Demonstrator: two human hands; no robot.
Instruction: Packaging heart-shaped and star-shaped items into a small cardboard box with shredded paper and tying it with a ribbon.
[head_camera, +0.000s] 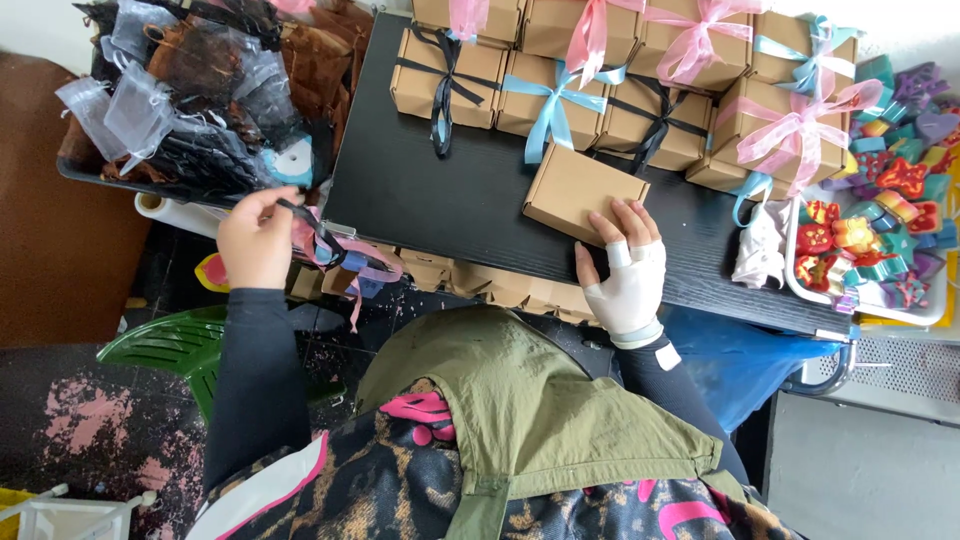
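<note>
A plain brown cardboard box without ribbon lies on the black table. My right hand, in a white fingerless glove, rests its fingers on the box's near edge. My left hand is off the table's left side, pinching a black ribbon above a bundle of pink and blue ribbons. Behind the plain box stand several closed cardboard boxes tied with pink, blue and black ribbon bows.
A tray of sheer organza pouches sits at the upper left. A white basket of colourful shaped soaps stands at the right. A green plastic chair is below left, flat cardboard pieces under the table edge.
</note>
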